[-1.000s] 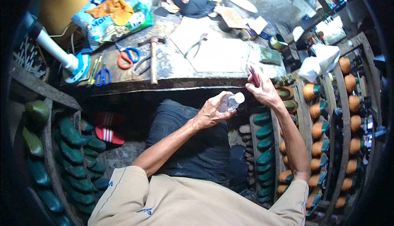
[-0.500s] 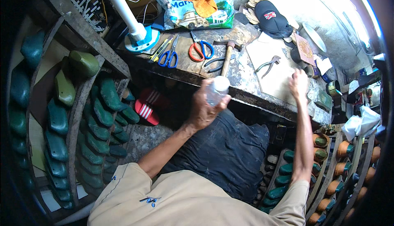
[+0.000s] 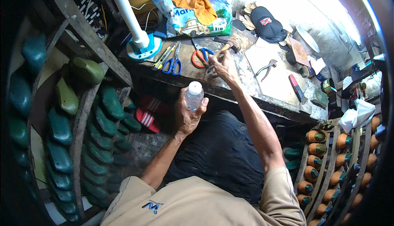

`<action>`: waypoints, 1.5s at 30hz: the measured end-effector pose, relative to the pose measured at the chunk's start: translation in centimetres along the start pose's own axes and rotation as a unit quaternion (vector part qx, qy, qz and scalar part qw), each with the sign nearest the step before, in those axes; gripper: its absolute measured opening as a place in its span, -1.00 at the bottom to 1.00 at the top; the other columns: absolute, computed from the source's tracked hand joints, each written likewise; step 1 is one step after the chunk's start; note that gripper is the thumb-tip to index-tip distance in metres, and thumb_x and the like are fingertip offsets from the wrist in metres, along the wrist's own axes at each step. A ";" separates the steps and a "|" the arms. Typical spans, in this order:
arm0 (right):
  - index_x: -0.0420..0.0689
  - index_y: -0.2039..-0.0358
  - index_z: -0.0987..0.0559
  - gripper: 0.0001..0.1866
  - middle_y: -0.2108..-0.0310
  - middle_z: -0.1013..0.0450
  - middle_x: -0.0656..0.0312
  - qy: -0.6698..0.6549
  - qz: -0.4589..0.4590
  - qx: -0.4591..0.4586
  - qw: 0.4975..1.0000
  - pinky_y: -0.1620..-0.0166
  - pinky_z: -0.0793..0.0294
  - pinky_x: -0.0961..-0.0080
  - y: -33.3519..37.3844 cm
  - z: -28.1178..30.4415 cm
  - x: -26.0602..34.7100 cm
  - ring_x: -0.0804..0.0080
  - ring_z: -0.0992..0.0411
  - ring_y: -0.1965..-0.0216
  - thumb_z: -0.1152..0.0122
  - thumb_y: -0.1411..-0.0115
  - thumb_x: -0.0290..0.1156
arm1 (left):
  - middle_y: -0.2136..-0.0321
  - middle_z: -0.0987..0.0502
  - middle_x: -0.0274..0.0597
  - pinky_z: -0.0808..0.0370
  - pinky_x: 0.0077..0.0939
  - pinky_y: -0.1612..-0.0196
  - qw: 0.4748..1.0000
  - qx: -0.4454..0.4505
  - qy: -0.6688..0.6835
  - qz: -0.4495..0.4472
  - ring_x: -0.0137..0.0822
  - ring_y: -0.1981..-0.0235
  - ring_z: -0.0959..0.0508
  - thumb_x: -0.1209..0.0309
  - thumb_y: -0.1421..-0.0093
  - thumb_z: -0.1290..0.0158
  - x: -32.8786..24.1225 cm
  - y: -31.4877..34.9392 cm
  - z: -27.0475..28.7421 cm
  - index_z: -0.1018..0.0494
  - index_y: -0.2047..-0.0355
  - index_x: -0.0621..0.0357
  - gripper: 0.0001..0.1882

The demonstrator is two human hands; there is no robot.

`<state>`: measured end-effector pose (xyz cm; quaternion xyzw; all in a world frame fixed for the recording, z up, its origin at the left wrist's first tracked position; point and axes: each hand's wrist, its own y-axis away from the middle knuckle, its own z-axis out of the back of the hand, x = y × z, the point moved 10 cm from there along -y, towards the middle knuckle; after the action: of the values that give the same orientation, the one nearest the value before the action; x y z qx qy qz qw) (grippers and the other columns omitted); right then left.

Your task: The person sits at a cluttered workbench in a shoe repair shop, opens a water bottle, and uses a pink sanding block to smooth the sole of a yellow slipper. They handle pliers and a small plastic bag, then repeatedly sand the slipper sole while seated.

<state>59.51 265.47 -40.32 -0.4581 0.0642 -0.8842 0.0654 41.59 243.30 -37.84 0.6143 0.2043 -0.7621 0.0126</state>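
Observation:
My left hand (image 3: 187, 113) is wrapped round a small clear plastic bottle (image 3: 193, 98) with a white cap, held upright in front of the bench edge. My right hand (image 3: 222, 68) is on the bench, closed round the wooden handle of a hammer (image 3: 224, 48); the hammer's head shows beyond the fingers. Beside that hand lie red-and-blue-handled scissors (image 3: 200, 58) and, further left, blue-handled scissors (image 3: 172, 65). To its right, pliers (image 3: 266, 69) rest on a pale board (image 3: 256, 55). A red-handled blade tool (image 3: 296, 87) lies near the bench's right end.
A blue-and-white lamp base (image 3: 144, 49), a printed bag (image 3: 201, 18) with an orange cloth (image 3: 197, 7) and a black cap (image 3: 267, 24) stand along the back. Racks of green shoe lasts (image 3: 58, 127) are at left; more lasts with orange-brown ends (image 3: 315, 148) fill the right racks.
My right hand has moved left from the bench's right end to the hammer, whose head has tilted. The red-handled tool is now visible there. My left hand has lowered leftward with the bottle.

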 end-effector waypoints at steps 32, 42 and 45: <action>-0.37 0.22 -0.67 -0.54 -0.05 -0.60 -0.24 -0.649 -0.177 0.124 0.729 -0.01 -0.74 0.15 23.6 19.0 1.5 -0.04 -0.64 -0.03 -0.10 -0.64 -0.19 | 0.04 -0.63 0.08 -0.62 -0.15 -0.13 0.964 0.206 0.052 -0.157 0.04 0.00 -0.69 0.56 -0.13 -0.35 -3.5 -6.1 -23.1 -0.50 -0.21 0.20 -0.40; -0.34 0.19 -0.67 -0.48 -0.08 -0.60 -0.35 -0.635 -0.221 0.182 0.718 -0.15 -0.73 -0.24 23.1 16.3 1.4 -0.27 -0.65 -0.13 0.01 -0.67 -0.11 | 0.08 -0.58 0.02 -0.58 -0.10 -0.13 0.947 0.223 0.064 -0.221 0.10 -0.01 -0.65 0.62 -0.09 -0.28 -5.6 -4.5 -22.8 -0.52 -0.17 0.06 -0.41; -0.34 0.20 -0.66 -0.48 -0.06 -0.62 -0.34 -0.629 -0.244 0.167 0.719 -0.12 -0.76 -0.20 23.1 16.7 0.7 -0.24 -0.67 -0.10 0.01 -0.67 -0.12 | 0.07 -0.58 0.02 -0.56 -0.09 -0.16 0.944 0.228 0.072 -0.226 0.12 -0.03 -0.63 0.64 -0.08 -0.30 -5.8 -4.3 -22.9 -0.52 -0.17 0.07 -0.40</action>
<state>74.08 241.76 -34.17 -0.8901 -0.2542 -0.3748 -0.0522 63.16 253.40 -34.80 0.5914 0.1588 -0.7249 -0.3154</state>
